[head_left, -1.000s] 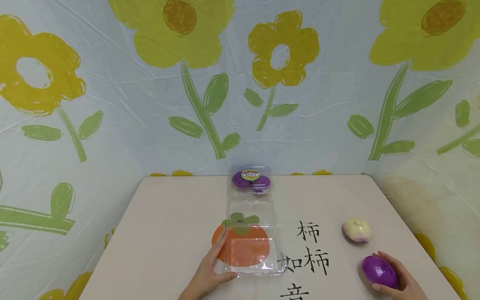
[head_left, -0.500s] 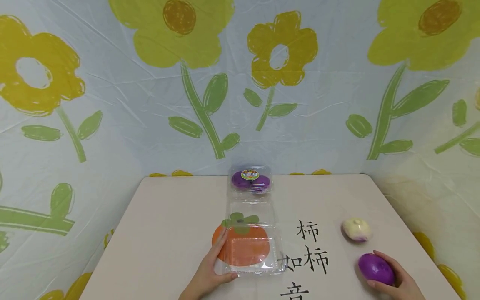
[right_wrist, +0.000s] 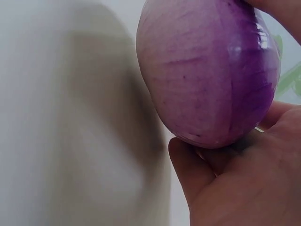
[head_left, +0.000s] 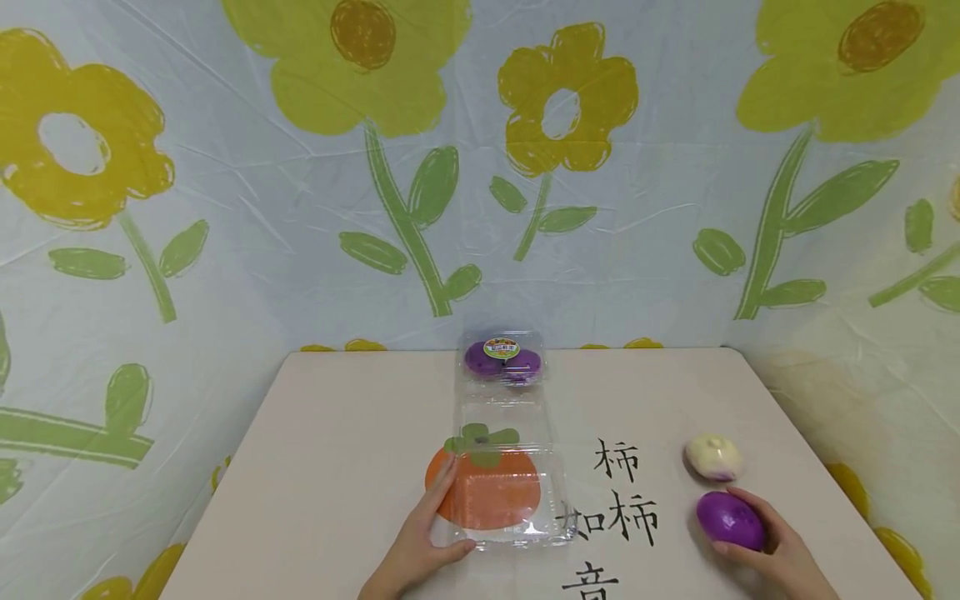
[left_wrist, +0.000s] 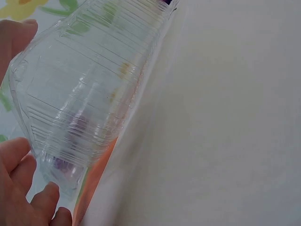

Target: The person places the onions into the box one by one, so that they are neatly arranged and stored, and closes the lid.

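My right hand (head_left: 780, 546) holds a round, glossy purple vegetable (head_left: 729, 521), with fingers and thumb on opposite sides of it. In the right wrist view the purple vegetable (right_wrist: 207, 75) fades to a pale, streaked skin on one side, much like an onion. Just behind it on the table sits a cream-white one (head_left: 714, 458) with a knob on top and a purple patch low down. On the left, my left hand (head_left: 420, 533) grips the near-left corner of an open clear plastic box (head_left: 510, 508), thumb at the front wall and fingers along the side. Nothing is visible inside it.
Farther back stands a clear plastic box (head_left: 501, 375) with a label, holding purple vegetables. The pale table (head_left: 337, 467) carries a printed orange persimmon (head_left: 442, 500) and black characters (head_left: 633, 517). A flowered cloth (head_left: 637, 267) hangs behind and at both sides.
My right hand has moved left and slightly away from me with the purple vegetable. The left hand and the open plastic box keep their place.
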{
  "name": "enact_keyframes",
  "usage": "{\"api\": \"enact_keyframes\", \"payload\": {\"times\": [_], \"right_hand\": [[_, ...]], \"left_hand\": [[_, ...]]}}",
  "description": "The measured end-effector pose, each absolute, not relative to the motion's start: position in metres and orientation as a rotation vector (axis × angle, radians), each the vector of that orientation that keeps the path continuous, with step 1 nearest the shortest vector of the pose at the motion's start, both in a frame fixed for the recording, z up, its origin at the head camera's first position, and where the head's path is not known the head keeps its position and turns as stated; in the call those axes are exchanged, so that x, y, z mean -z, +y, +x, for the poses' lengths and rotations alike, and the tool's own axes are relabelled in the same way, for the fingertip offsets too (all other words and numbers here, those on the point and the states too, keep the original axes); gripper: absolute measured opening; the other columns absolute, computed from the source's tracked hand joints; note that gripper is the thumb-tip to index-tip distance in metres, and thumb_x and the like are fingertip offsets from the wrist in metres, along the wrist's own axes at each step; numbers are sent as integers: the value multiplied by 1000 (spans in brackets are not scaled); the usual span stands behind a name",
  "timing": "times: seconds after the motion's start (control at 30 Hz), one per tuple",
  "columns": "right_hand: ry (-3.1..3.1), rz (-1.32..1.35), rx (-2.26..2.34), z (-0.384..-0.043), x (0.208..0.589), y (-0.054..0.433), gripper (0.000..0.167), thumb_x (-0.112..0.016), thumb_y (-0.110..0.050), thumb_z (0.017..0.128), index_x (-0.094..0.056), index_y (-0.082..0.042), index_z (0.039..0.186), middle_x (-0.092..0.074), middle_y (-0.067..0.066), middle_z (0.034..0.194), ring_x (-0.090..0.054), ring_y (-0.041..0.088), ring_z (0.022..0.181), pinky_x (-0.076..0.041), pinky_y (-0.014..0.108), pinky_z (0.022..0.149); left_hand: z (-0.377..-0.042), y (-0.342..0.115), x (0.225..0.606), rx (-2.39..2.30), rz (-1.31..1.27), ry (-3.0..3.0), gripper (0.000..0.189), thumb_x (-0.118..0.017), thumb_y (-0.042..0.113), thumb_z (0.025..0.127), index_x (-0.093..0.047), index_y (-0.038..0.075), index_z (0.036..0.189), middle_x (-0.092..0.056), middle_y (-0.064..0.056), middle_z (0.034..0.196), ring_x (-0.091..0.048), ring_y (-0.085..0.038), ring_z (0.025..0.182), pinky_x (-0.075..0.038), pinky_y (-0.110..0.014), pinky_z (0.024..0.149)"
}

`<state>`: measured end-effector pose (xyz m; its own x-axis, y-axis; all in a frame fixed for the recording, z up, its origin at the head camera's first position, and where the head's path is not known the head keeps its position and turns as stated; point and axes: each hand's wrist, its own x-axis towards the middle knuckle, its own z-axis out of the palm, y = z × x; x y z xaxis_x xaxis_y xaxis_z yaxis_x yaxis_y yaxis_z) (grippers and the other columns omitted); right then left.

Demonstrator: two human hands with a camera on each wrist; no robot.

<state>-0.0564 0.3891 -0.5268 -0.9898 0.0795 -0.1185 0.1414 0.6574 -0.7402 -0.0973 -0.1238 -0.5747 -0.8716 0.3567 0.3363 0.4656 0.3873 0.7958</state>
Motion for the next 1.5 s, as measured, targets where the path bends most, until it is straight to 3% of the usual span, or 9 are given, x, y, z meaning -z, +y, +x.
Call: {"api": "enact_keyframes", "payload": {"times": [0.07, 0.13, 0.3, 0.5, 0.57, 0.77, 1.2, 1.33, 1.5], "right_hand": [[2816, 136, 1292, -58, 527, 385, 79, -81, -20, 82, -38, -4, 147, -52, -14, 125, -45, -10, 100, -49, 22, 75], [2810, 118, 1323, -59, 526, 379, 79, -81, -18, 82, -39, -6, 147, -49, -18, 124, -43, -15, 99, -49, 20, 76], [2754, 88, 1433, -67, 521, 365, 81, -80, -15, 83, -36, -7, 150, -45, 3, 138, -40, -18, 103, -47, 18, 81], [2755, -28, 1550, -77, 514, 348, 79, -80, -9, 81, -39, -7, 149, -42, -21, 133, -41, -18, 107, -45, 14, 83], [2742, -59, 1570, -81, 512, 345, 79, -80, -9, 81, -39, -7, 149, -42, -16, 138, -42, -17, 109, -46, 15, 84], [2702, -198, 1632, -94, 505, 331, 79, -81, -5, 79, -40, -3, 147, -35, 22, 148, -44, -15, 111, -47, 16, 86], [2574, -419, 1690, -122, 485, 296, 82, -83, -6, 77, -41, -9, 148, -41, 24, 144, -50, -7, 114, -50, 20, 88], [2589, -471, 1681, -130, 478, 282, 83, -85, -7, 75, -43, -11, 147, -45, 23, 144, -54, 1, 116, -50, 21, 89], [2592, -519, 1700, -137, 473, 255, 82, -86, -11, 75, -44, -14, 145, -46, 21, 143, -54, 32, 122, -52, 26, 88]], "left_hand": [[-98, -124, 575, 1512, -755, -2512, 98, -83, 33, 80, -27, 11, 157, -19, -7, 165, -22, -17, 149, -36, -48, 111], [-98, -124, 575, 1520, -759, -2499, 98, -83, 33, 79, -27, 11, 157, -19, -6, 165, -22, -17, 149, -34, -47, 111], [-99, -124, 577, 1516, -775, -2475, 98, -83, 33, 79, -28, 10, 157, -20, -7, 164, -22, -18, 149, -33, -44, 112], [-99, -124, 577, 1497, -794, -2450, 98, -83, 30, 78, -29, 9, 156, -22, -13, 163, -23, -20, 149, -33, -44, 112], [-100, -124, 577, 1483, -804, -2443, 98, -83, 31, 78, -29, 8, 156, -23, -15, 162, -24, -21, 149, -33, -44, 112], [-100, -124, 579, 1470, -825, -2431, 97, -82, 35, 79, -29, 6, 155, -24, -18, 162, -24, -22, 149, -34, -43, 112], [-102, -124, 580, 1483, -819, -2439, 99, -83, 36, 79, -29, 7, 156, -22, -15, 163, -24, -22, 149, -32, -40, 112], [-102, -124, 580, 1490, -822, -2430, 99, -83, 36, 78, -30, 7, 156, -22, -14, 163, -24, -22, 149, -31, -39, 113], [-101, -124, 579, 1505, -810, -2431, 99, -84, 36, 78, -30, 8, 156, -22, -12, 163, -24, -22, 148, -31, -38, 112]]}}
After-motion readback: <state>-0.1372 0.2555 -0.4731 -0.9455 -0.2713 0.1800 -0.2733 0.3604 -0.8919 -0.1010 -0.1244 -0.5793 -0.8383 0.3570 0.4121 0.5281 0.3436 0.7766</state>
